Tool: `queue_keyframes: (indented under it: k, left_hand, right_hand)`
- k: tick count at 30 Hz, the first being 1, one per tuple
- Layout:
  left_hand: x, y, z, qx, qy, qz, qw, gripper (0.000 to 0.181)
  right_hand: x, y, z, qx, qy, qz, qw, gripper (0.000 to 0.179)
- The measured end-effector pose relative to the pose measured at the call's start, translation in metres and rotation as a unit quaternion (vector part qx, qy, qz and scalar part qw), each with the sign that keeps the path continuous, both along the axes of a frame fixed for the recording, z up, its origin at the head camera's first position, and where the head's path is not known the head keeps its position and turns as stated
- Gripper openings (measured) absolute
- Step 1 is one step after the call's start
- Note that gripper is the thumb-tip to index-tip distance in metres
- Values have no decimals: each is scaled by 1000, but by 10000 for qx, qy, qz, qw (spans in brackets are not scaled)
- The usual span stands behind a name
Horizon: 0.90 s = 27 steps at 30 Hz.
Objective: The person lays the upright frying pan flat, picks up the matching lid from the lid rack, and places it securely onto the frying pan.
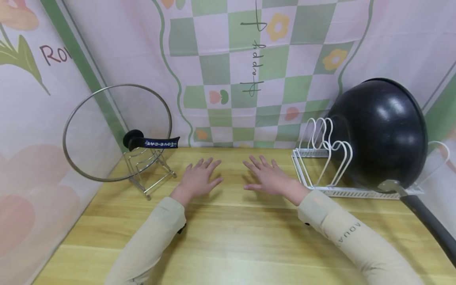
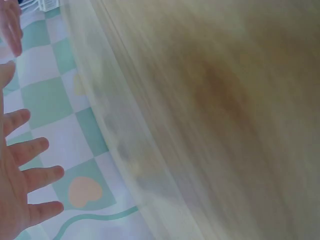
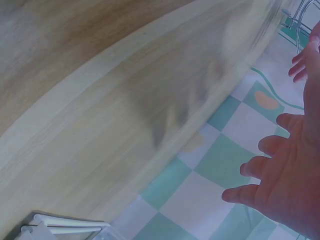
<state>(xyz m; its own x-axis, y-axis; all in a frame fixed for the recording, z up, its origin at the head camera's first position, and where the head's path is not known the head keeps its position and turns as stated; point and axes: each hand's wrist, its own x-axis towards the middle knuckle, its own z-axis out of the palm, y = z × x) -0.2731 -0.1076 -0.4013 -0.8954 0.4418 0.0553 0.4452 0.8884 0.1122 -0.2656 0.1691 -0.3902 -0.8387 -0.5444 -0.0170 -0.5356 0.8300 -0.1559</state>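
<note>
My left hand (image 1: pixel 196 180) is over the middle of the wooden table (image 1: pixel 235 245), fingers spread and holding nothing. Opposite it, my right hand (image 1: pixel 268 178) has its fingers stretched forward and is also bare. To the left of the left hand, a glass lid (image 1: pixel 117 107) with a black knob and dark handle strap (image 1: pixel 160 143) stands upright in a small wire rack (image 1: pixel 153 178). A black wok (image 1: pixel 384 130) leans on its side in a white rack (image 1: pixel 342 192) to the right of the right hand. Both wrist views show straight, separated fingers.
The wok's long handle (image 1: pixel 427 221) reaches past the right forearm toward the near right edge. A printed checkered cloth (image 1: pixel 238 71) hangs behind the table. Another cloth panel (image 1: pixel 32 158) borders the left side.
</note>
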Motion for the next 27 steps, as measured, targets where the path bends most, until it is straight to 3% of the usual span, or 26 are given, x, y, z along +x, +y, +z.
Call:
queue_keyframes:
  k: [17,27]
  left_hand:
    - [3,6,0,501,414,-265,9975,62]
    - [4,11,0,609,396,-348,9968,62]
  right_hand:
    - [7,12,4,-196,161,198,9995,85]
    - [10,20,7,-417,225,137,9988,81]
